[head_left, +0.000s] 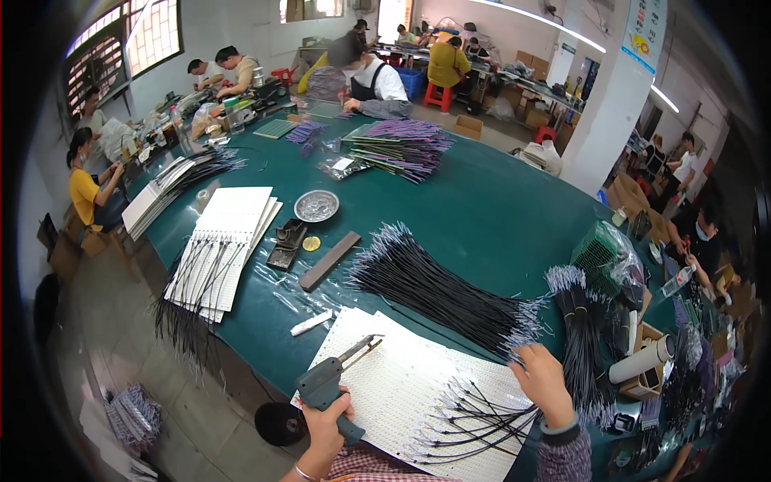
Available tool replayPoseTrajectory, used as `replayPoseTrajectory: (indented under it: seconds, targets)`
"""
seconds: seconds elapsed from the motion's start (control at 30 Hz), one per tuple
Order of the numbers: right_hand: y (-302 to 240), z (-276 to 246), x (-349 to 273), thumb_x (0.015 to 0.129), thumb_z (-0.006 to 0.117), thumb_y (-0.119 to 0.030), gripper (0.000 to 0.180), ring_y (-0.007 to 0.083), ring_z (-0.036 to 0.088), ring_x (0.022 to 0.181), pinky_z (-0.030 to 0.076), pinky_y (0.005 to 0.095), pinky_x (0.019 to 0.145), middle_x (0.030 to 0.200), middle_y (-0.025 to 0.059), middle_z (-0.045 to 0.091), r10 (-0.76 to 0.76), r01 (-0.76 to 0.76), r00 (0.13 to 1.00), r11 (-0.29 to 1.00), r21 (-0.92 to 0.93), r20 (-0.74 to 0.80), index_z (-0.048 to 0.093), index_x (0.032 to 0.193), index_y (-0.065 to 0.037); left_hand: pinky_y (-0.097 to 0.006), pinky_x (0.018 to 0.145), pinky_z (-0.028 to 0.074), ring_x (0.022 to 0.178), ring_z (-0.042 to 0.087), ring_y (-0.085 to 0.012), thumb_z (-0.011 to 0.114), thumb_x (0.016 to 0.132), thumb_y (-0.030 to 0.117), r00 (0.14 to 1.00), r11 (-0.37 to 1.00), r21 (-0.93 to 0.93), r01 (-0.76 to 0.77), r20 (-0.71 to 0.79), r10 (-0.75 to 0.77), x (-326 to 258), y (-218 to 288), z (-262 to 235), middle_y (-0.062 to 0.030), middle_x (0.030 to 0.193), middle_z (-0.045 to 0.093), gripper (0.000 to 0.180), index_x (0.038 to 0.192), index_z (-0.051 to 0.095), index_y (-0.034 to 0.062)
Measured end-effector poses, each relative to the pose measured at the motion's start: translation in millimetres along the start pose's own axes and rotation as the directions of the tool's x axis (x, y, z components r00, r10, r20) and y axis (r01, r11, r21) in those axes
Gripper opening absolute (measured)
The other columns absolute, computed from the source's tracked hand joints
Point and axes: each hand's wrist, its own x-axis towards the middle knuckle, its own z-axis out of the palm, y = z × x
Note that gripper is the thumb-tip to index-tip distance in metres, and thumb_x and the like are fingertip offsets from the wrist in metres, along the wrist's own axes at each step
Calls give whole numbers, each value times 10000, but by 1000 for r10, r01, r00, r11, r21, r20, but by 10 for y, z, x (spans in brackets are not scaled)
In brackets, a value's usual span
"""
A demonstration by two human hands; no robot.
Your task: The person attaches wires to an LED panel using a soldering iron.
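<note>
In my left hand (327, 426) is a dark grey soldering gun (321, 384), its tip pointing up and right over a white perforated board (385, 386). Several short black cables (474, 434) are laid across the board's lower right, their pale ends fanned out. My right hand (544, 384) reaches over the board's right corner, fingertips pinched at the bluish-white ends of a large bundle of black cables (442, 285). How many cable ends it grips is hidden by the fingers. A second tied bundle (580, 329) lies right of that hand.
Left on the green table (498, 209) are stacked white boards with cables (221, 233), a metal dish (316, 206), a dark bar (329, 261) and a white tube (312, 323). At right stand a white cylinder (641, 360) and green trays (598, 255). A person (377, 80) sits across.
</note>
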Motion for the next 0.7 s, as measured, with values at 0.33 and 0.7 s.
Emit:
replayPoseTrajectory:
  seconds: [0.33,0.7]
  targets:
    - [-735,1418,1616,814,638,-167,201,315,611,868,503,412,740,922,115,615,-405,380,896,912,157,181,637,968,-38,-269,466,450,510,554,-156,648,753,-29,986,992,-27,-124,-116,120,-121,257,-205,-99,700,584,186,918,570,-70]
    - [-898,1670,1691,781,674,-132,133,311,583,812,475,425,685,839,114,565,-426,419,900,904,81,91,582,804,-38,-259,471,448,525,558,-144,676,757,-21,991,991,-70,-117,-69,112,-49,297,-223,-77,689,590,188,920,596,-68]
